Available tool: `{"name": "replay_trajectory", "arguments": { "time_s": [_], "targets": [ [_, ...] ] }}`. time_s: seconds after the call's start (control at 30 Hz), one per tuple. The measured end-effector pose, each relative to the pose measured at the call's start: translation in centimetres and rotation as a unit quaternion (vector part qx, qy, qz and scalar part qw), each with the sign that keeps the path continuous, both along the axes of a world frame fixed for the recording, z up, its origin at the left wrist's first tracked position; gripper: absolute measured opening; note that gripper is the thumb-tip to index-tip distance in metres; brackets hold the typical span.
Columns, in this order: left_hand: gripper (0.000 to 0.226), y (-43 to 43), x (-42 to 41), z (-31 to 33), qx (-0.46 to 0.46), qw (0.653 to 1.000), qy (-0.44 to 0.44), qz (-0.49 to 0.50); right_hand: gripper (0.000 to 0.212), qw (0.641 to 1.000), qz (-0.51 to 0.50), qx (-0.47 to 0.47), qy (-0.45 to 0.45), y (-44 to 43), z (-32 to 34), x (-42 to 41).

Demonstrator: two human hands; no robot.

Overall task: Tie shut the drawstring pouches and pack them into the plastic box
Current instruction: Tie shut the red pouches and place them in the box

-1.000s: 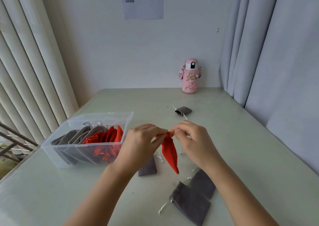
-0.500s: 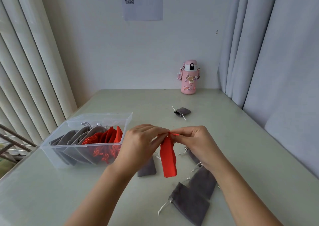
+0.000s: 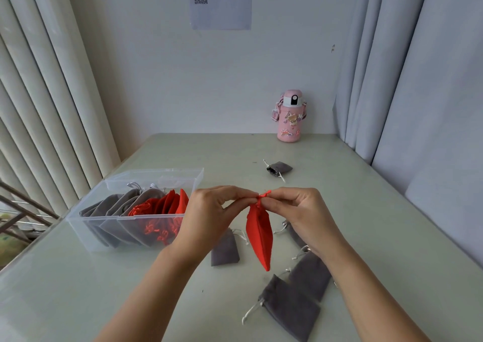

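Red pouch point(image 3: 258, 234) up in the air over the near middle of the surface point(image 3: 78, 289), hanging down from its neck; pinched there by left hand point(image 3: 209, 216) and right hand point(image 3: 300, 216), fingers point(image 3: 235, 197) of both curled tight on the red cord; knot maybe half made. Inside the plastic box point(image 3: 156, 177) by the left edge: many grey and red pouches, packed already. Left to do, most likely: finish this knot; pack it; then the loose grey pouches point(image 3: 290, 310) near the front edge; last, the far grey pouch point(image 3: 279, 168) near the pink bottle point(image 3: 289, 116).
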State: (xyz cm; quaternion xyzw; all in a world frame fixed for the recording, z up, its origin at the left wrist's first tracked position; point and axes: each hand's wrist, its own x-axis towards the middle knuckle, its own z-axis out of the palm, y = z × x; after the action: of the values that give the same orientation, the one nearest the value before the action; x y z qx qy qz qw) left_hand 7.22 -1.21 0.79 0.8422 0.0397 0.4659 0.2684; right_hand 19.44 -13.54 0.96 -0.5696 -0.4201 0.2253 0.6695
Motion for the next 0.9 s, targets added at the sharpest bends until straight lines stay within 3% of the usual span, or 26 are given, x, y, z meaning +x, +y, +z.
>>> {"name": "replay_trajectory", "arguments": {
  "time_s": [0.4,0.6,0.77,0.9],
  "targets": [
    [0.021,-0.59,0.1,-0.44,-0.033,0.999,-0.007,-0.017,0.012,0.999,0.034,-0.022,-0.022,0.04,-0.29,0.32],
    [0.015,-0.68,0.35,-0.68,0.01,0.999,-0.04,-0.006,0.005,0.999,0.018,-0.01,-0.05,0.01,-0.02,0.13],
    [0.017,-0.87,0.51,-0.47,0.04,0.996,-0.072,0.025,0.018,0.996,-0.001,-0.001,-0.086,-0.2,0.24,0.08],
    [0.019,-0.67,0.29,-0.28,0.032,0.995,-0.077,0.052,0.006,0.993,-0.023,0.01,-0.112,-0.14,0.24,0.08]
  ]
}}
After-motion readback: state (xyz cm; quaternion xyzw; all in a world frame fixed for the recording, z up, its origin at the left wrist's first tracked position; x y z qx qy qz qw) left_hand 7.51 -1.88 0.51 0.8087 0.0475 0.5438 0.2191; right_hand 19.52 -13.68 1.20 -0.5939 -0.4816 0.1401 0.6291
